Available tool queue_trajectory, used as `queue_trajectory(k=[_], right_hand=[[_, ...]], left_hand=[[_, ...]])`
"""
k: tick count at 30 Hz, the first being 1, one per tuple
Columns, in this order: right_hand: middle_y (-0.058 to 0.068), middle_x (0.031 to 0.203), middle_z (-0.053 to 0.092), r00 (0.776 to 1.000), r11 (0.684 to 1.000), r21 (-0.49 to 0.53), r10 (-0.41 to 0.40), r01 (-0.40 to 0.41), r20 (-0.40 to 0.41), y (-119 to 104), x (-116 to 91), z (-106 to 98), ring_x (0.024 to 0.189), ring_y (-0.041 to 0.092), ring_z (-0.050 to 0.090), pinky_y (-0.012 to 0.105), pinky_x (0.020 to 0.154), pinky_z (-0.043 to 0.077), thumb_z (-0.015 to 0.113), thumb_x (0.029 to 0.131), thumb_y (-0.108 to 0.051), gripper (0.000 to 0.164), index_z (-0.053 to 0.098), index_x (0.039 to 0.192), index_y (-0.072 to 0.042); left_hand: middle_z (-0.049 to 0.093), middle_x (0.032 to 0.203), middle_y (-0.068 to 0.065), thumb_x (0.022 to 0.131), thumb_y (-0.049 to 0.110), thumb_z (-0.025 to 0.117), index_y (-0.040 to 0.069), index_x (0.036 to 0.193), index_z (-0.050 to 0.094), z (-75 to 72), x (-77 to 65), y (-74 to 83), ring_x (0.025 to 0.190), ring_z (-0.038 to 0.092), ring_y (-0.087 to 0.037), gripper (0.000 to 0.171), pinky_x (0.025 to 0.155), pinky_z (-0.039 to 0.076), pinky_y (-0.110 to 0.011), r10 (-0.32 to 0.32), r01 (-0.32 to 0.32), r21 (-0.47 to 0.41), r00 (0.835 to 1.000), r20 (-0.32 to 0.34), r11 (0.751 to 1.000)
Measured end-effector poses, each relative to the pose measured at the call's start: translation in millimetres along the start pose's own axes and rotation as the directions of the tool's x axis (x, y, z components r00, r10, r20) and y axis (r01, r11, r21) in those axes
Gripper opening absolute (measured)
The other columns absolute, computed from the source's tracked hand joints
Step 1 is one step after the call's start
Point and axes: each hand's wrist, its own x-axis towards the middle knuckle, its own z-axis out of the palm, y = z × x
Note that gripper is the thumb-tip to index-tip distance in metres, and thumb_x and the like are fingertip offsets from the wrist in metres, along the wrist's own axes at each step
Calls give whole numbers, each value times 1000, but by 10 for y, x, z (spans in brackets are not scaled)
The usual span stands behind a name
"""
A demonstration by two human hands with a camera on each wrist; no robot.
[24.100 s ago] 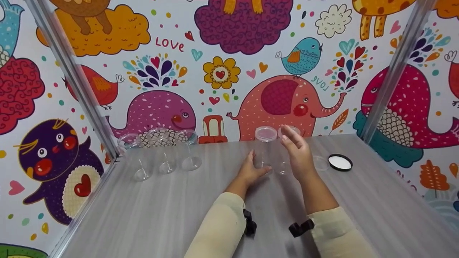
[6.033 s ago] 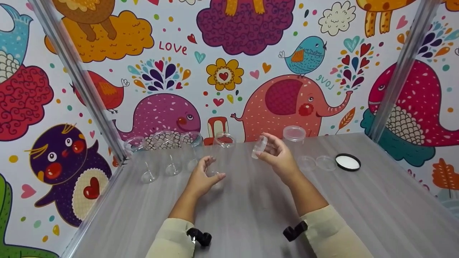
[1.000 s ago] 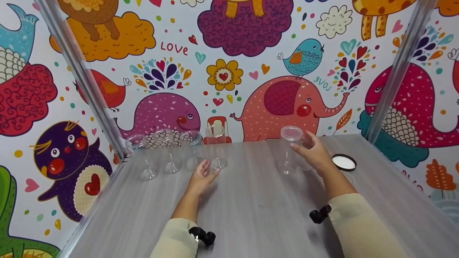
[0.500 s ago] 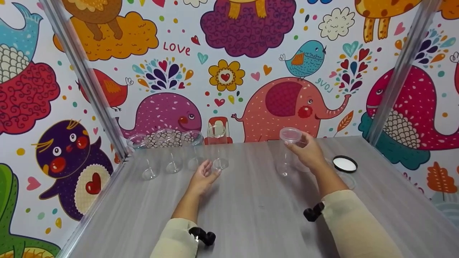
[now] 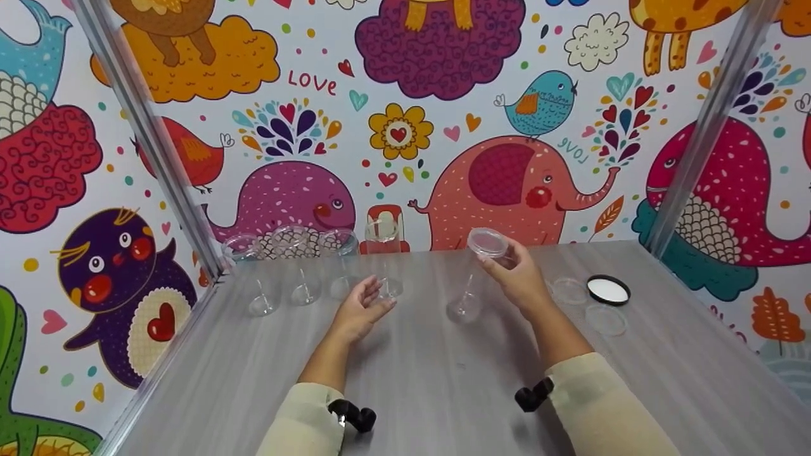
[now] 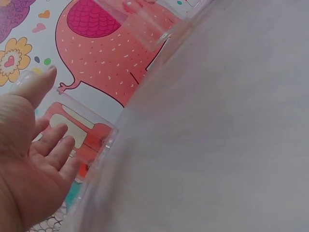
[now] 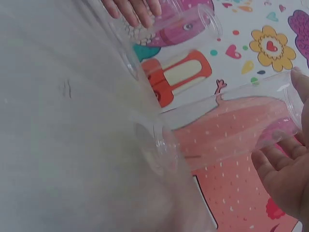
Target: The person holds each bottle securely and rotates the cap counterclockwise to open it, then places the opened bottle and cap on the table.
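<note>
My right hand [image 5: 523, 278] grips a clear plastic jar [image 5: 467, 285] just under its clear lid [image 5: 488, 242]. The jar leans slightly; its base is at or just above the tabletop, I cannot tell which. In the right wrist view, fingers and thumb are round the jar's top end, and the transparent wall [image 7: 227, 125] shows the print behind. My left hand [image 5: 358, 313] is open, thumb apart from the fingers, beside another clear jar [image 5: 384, 259]. Its palm and loose fingers show bare in the left wrist view, holding nothing.
More clear jars stand in a row at the back left, among them one jar [image 5: 253, 278] at the end. Two clear lids [image 5: 606, 320] and a black-rimmed white disc [image 5: 608, 289] lie at right. A printed wall [image 5: 393, 63] and metal posts [image 5: 706, 126] bound the table.
Over the last second my right hand has taken hold of the lidded jar and brought it leftward. Since the oldest frame, one jar has joined the left row and another clear lid lies at right.
</note>
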Motion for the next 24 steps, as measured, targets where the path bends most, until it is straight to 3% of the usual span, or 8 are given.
queue_trajectory(k=[4,11,15,19,24], right_hand=[[14,154,55,999,996,78,-44,42,18,-52,-51,141,143,32,58,41,116,54,80,98,-32,76,41,160,-12],[12,151,59,995,984,158,-85,76,54,-144,-143,349,140,29,62,33,111,56,81,97,-29,70,46,156,-12],[13,147,61,989,976,195,-116,98,87,-196,-187,452,135,28,64,30,107,59,79,98,-23,65,49,154,-10],[11,146,63,986,972,214,-124,99,109,-248,-251,528,130,25,67,29,103,61,78,98,-23,62,50,153,-13],[11,148,63,977,966,228,-156,121,143,-320,-345,572,132,27,68,36,108,60,78,98,-26,63,50,153,-14]], left_hand=[[50,165,-18,93,28,85,5,163,41,8,-27,48,157,44,-37,86,126,41,-57,47,-48,30,998,30,998],[54,164,-9,90,46,86,13,163,42,-36,-131,157,156,46,-34,91,132,31,-56,92,-106,130,989,112,986],[54,164,-6,90,50,85,14,164,41,-67,-221,240,158,45,-31,93,132,32,-55,120,-145,149,979,166,978],[53,165,-2,89,53,84,21,164,40,-68,-301,318,159,43,-28,93,133,32,-53,118,-152,160,972,203,975],[51,166,1,88,50,85,27,164,40,-30,-369,378,159,43,-27,91,132,32,-52,117,-155,168,969,216,974]])
